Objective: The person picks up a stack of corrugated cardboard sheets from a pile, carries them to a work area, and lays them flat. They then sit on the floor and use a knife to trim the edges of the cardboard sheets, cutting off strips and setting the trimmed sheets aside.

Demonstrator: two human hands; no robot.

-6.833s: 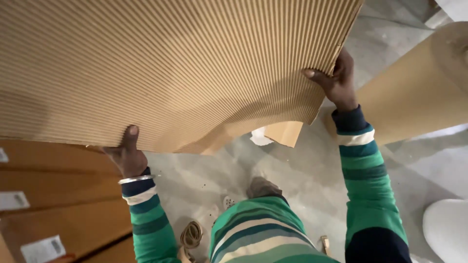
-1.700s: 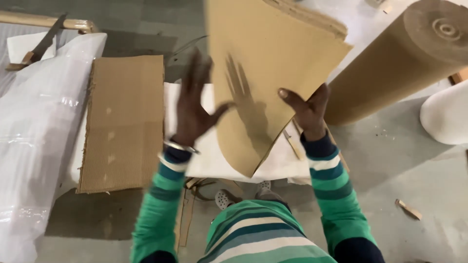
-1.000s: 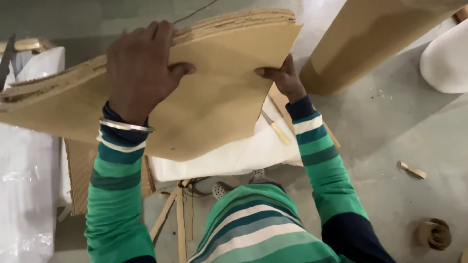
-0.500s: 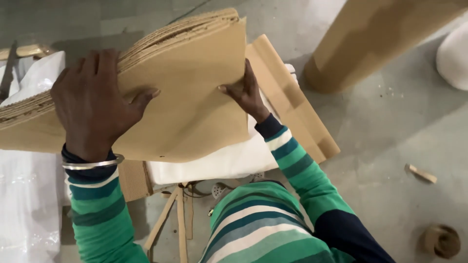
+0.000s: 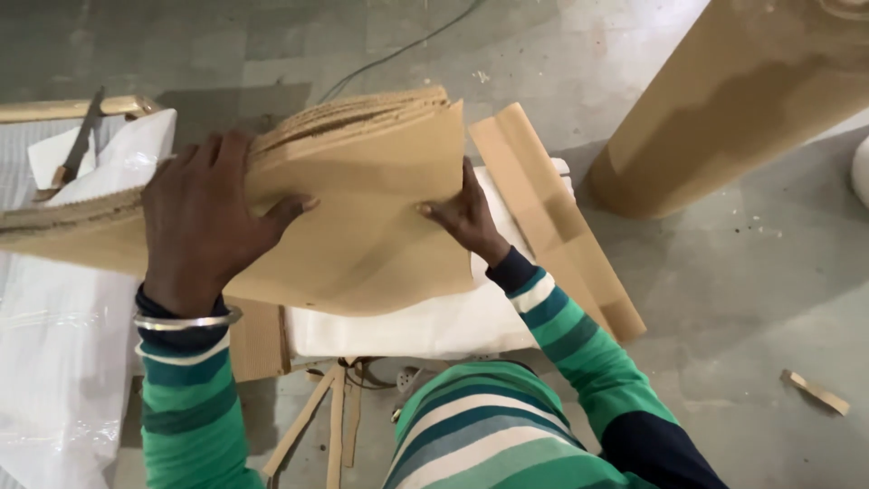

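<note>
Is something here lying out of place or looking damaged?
Yes, small things. A torn cardboard scrap lies loose on the floor, and a folded cardboard strip hangs slanted off the white table. The held cardboard stack sags.

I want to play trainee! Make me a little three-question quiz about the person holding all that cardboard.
1. True or false: both hands touch the stack of cardboard sheets.
2. What does the person wear on the wrist of the left hand? A) a watch B) a metal bangle C) a glove
3. Fill in: the big brown paper roll stands on the ____.

Key:
1. True. The left hand lies spread on top, and the right hand presses the stack's right side.
2. B.
3. Floor, to the person's right.
</note>
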